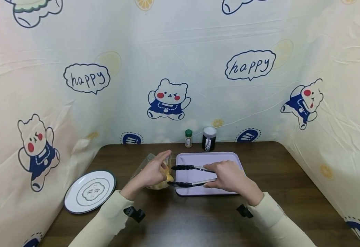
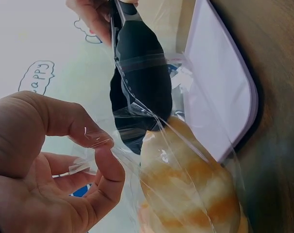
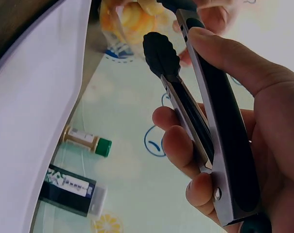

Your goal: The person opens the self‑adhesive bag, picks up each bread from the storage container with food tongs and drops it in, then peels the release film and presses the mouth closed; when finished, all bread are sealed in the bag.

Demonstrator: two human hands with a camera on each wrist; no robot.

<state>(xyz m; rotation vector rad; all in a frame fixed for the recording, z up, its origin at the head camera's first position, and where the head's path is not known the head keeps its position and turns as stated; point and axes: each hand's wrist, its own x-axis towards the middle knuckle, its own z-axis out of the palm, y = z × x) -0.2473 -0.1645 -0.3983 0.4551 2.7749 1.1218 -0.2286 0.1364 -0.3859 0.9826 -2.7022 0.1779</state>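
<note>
My left hand [image 1: 150, 174] pinches the edge of a clear plastic bag [image 1: 144, 164] between thumb and index finger. Inside the bag lie golden-brown bread rolls [image 2: 190, 187], one close to the opening. My right hand [image 1: 229, 176] holds a pair of metal kitchen tongs [image 3: 212, 107] with black tips, their arms spread apart. In the left wrist view a black tong tip [image 2: 144, 73] is at the bag's mouth, by the nearest roll. Whether it touches the bread, I cannot tell. The tongs reach leftward over a lilac tray [image 1: 209, 157].
A white plate [image 1: 74, 192] with a dark rim rests at the table's left. Behind the tray stand a small green-capped seasoning bottle [image 1: 188, 139] and a black jar [image 1: 209, 140] with a white lid. Printed cloth [image 1: 204, 99] surrounds the wooden table [image 1: 192, 223] at back and sides.
</note>
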